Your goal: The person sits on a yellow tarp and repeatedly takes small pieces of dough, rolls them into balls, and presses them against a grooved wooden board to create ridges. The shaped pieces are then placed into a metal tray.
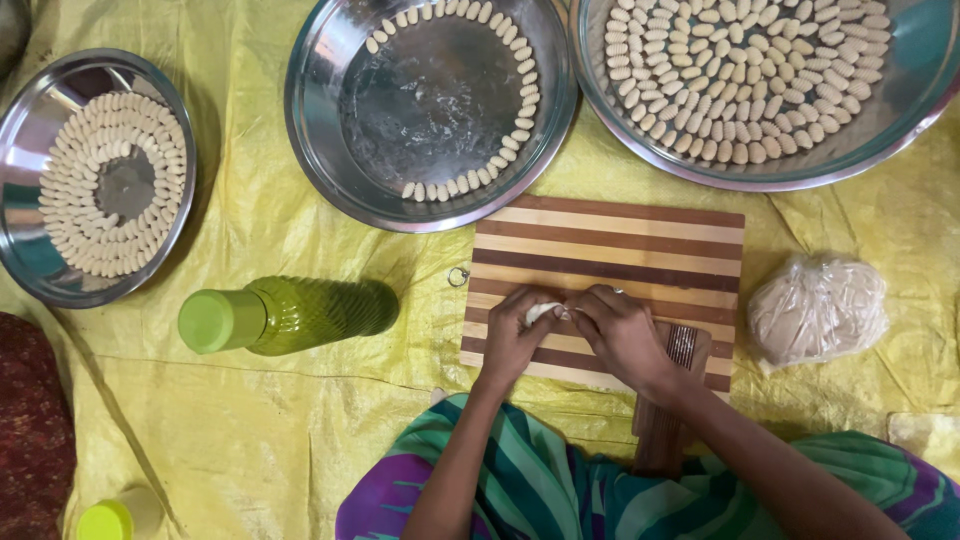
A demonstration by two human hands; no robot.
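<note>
Fingers: left hand (512, 338) and right hand (622, 332) meet over the striped wooden board (610, 245); the fingers of both are closed on a small pale piece of dough (542, 312), pinched between them just above the board's lower half.
Far-left steel plate (30, 130): round, filled with ridged pale dough shells laid in rings, a bare patch at the middle.
Green bottle (290, 315): lying on its side on the yellow sheet (250, 430), light green cap pointing left, well left of the board.
Small yellow-green cap (103, 520): at the lower left edge, partly cut off.
Middle steel plate (330, 150): a single curved row of shells along its right rim, rest bare metal.
Metal ring (458, 277): small, touching the board's left edge.
Dough piece: on the board's left half, held by both hands.
Ridged wooden paddle (682, 350): dark, lying on the board's lower right corner, just beside the right wrist.
Large right steel plate (900, 110): crowded with shells in close rows.
Plastic-wrapped dough lump (818, 308): on the sheet, just right of the board.
</note>
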